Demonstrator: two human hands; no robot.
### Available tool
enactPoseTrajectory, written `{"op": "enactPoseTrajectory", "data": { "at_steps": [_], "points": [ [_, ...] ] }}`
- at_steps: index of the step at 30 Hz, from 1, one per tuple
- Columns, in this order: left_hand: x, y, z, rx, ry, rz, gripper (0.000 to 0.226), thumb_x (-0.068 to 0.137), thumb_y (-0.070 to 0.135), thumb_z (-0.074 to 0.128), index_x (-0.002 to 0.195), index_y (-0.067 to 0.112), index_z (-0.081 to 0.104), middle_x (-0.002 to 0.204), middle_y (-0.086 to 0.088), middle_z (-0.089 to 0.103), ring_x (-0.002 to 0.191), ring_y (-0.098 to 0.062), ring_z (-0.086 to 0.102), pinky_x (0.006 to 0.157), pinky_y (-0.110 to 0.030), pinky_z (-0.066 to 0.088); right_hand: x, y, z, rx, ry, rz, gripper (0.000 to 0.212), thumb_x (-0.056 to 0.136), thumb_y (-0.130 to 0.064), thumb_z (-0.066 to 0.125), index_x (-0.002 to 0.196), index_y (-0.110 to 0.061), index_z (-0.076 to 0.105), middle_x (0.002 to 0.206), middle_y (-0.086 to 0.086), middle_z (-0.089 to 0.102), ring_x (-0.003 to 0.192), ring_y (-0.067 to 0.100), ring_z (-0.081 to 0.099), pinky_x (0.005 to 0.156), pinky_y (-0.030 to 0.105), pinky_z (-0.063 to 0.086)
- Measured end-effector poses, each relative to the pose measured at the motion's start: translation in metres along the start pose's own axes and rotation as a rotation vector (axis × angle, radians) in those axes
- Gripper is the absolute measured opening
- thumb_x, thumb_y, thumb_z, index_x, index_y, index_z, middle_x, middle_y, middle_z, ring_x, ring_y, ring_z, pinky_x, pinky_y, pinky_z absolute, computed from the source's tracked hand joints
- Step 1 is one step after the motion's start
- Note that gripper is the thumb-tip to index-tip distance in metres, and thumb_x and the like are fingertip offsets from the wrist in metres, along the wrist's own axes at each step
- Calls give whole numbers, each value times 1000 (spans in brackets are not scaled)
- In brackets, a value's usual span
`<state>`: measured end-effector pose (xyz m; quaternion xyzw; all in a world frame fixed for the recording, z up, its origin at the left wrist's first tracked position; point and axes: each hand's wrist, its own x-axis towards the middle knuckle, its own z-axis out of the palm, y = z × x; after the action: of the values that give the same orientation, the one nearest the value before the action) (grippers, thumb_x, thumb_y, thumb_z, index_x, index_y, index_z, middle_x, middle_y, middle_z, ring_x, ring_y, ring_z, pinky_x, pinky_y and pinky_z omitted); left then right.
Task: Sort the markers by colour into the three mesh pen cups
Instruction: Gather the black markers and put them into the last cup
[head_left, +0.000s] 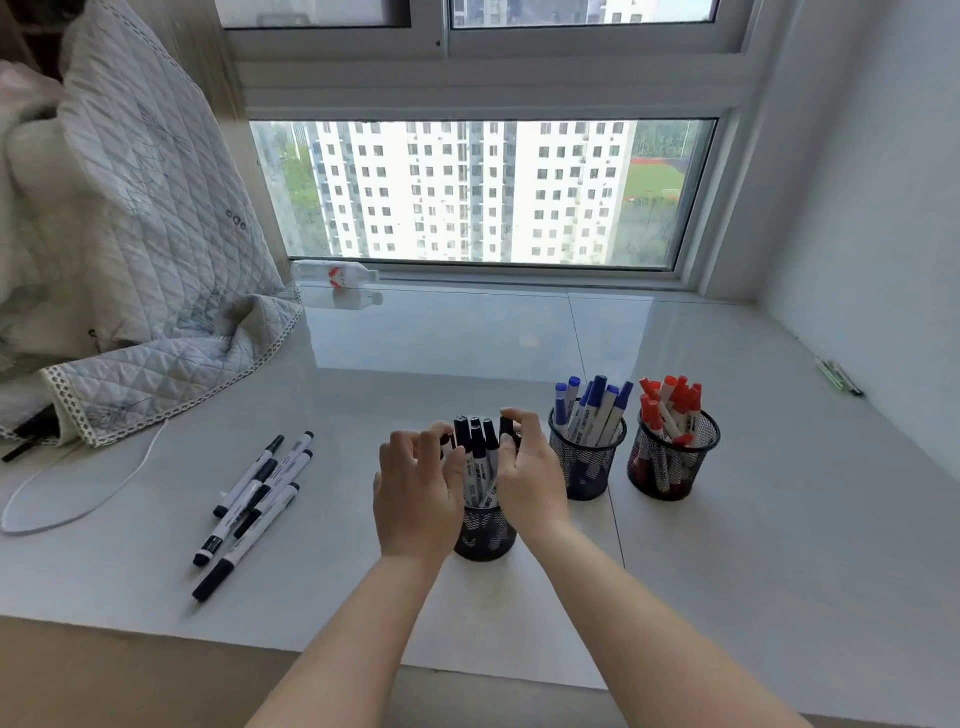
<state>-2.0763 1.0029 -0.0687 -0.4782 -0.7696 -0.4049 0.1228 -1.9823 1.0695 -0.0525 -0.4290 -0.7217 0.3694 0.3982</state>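
Note:
Three black mesh pen cups stand in a row on the white sill. The nearest cup (484, 535) holds several black markers (478, 452). My left hand (418, 493) and my right hand (530, 478) curl around that bunch from either side, fingertips on the caps. The middle cup (587, 467) holds blue markers (592, 405). The right cup (672, 462) holds red markers (670, 402). Several loose black markers (252, 509) lie flat on the sill to the left of my hands.
A quilted blanket (135, 260) is heaped at the left, with a white cable (78, 504) looping out beneath it. A plastic bottle (332, 273) lies by the window. Thin green pens (839, 376) rest near the right wall. The sill's front edge runs below my forearms.

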Motion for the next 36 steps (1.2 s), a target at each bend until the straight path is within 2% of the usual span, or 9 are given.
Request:
{"op": "enactPoseTrajectory", "data": {
  "at_steps": [4, 9, 12, 15, 17, 19, 24, 28, 36],
  "points": [
    [-1, -9, -8, 158, -122, 70, 42, 88, 42, 52, 122, 31, 30, 104, -8, 46, 94, -28, 47, 69, -41, 44, 1, -2, -1, -46, -19, 15, 26, 94, -21, 41, 120, -25, 44, 117, 0, 54, 100, 15, 51, 77, 31, 42],
    [-11, -24, -22, 152, -217, 74, 67, 85, 64, 20, 145, 37, 10, 123, 1, 33, 109, -19, 35, 84, -39, 42, 1, -16, 0, -328, 11, -15, 39, 92, -34, 44, 129, -23, 42, 130, 2, 45, 124, 20, 33, 101, 34, 29],
    [-16, -44, -40, 11, -134, 1, 64, 87, 58, 22, 143, 28, 25, 120, -3, 41, 107, -21, 42, 82, -41, 45, -6, -37, 8, -400, 129, -231, 37, 90, -29, 48, 124, -17, 48, 127, 2, 47, 121, 22, 35, 102, 32, 27],
    [-16, -78, -57, -26, -35, -116, 49, 92, 44, 35, 127, 13, 48, 115, -9, 50, 108, -27, 48, 85, -43, 46, -21, -61, 26, -283, 216, -528, 26, 84, -20, 46, 103, -10, 61, 101, 6, 60, 95, 27, 51, 81, 30, 37],
    [-12, -107, -67, 8, 27, -232, 31, 93, 25, 47, 116, 7, 55, 112, -15, 53, 108, -33, 49, 88, -43, 42, -31, -71, 47, -233, 119, -652, 24, 84, -18, 43, 93, -9, 62, 88, 5, 61, 82, 25, 54, 71, 29, 39],
    [-8, -136, -79, 69, 35, -372, 24, 91, 16, 51, 111, 5, 57, 110, -20, 52, 106, -37, 47, 86, -43, 40, -40, -73, 72, -219, -49, -635, 20, 85, -15, 43, 91, -11, 62, 85, 2, 63, 81, 22, 55, 65, 26, 39],
    [-2, -193, -101, 222, -122, -545, 31, 90, 24, 49, 119, 13, 52, 121, -15, 46, 113, -32, 41, 88, -42, 40, -52, -52, 140, -271, -452, -342, 25, 91, -15, 42, 107, -18, 61, 105, 1, 64, 99, 20, 53, 74, 27, 37],
    [8, -216, -103, 229, -226, -540, 36, 92, 32, 45, 125, 17, 47, 129, -11, 40, 119, -28, 38, 94, -40, 37, -57, -48, 187, -359, -675, -293, 33, 95, -24, 36, 125, -27, 50, 118, 2, 57, 110, 22, 49, 77, 31, 39],
    [27, -237, -85, 259, -434, -437, 42, 94, 34, 39, 135, 27, 39, 134, -5, 35, 123, -25, 35, 100, -41, 33, -48, -37, 217, -390, -619, -306, 27, 95, -27, 39, 114, -21, 56, 111, 4, 56, 106, 22, 48, 74, 30, 37]
  ]
}}
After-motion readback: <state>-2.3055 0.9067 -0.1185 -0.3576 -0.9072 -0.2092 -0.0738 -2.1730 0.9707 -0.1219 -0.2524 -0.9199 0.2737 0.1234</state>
